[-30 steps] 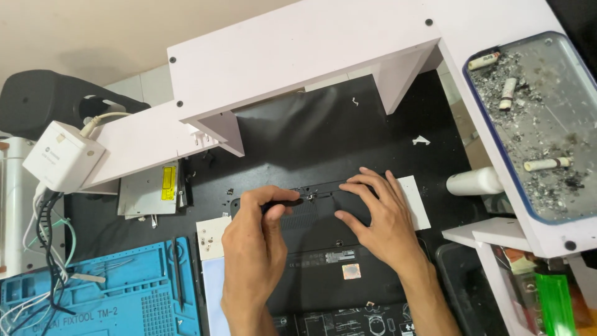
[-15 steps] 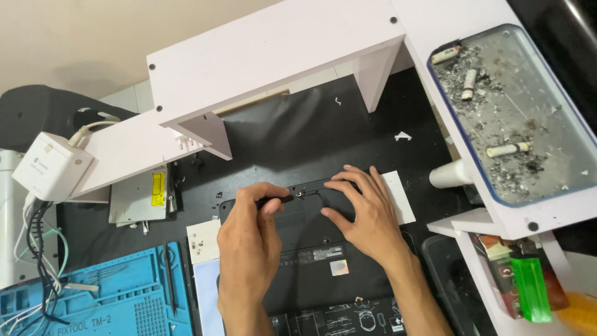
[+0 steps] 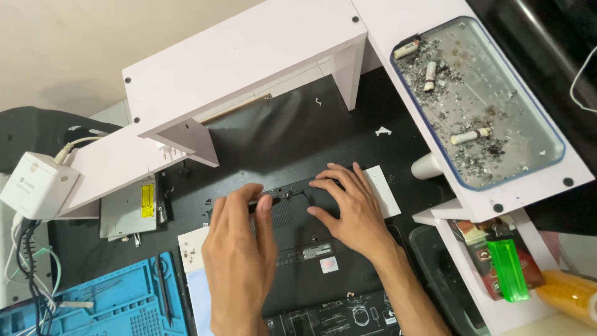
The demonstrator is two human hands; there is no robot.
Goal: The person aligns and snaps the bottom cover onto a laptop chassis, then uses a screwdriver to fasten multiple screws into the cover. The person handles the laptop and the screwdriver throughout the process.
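Lower middle of the frame: black laptop point(image 3: 311, 249), underside up, flat on the dark bench point(image 3: 280, 137), back edge toward the white shelf point(image 3: 249, 62). Left hand point(image 3: 239, 261) curled over the left part of that back edge, fingers closed round what looks like a thin dark tool, though too hidden by the knuckles to be sure. Right hand point(image 3: 348, 208) spread flat on the base panel just beside it, fingers open and pressing, gripping nothing.

Probably a stiff, fairly light plastic shell; smooth, so apt to slide on the bench unless held down with a flat palm. Thin edges and clips likely brittle: better taken by the two long sides than by a corner, and pried gently along the seam.

Upper right: clear shallow tray point(image 3: 541, 124) with a blue rim, resting on the shelf, holding ash and several cigarette butts. Below it, right edge: green lighter point(image 3: 507, 267) lying on a small dark red packet. Lower left corner: blue compartmented mat point(image 3: 124, 305), a few slim tools and bits in its wells. White paper slip point(image 3: 193, 249) left of the laptop with tiny dark specks on it, perhaps screws. Left of centre: flat silver drive point(image 3: 127, 214) with a yellow label. Far left: white adapter box point(image 3: 37, 186) with cables hanging down.
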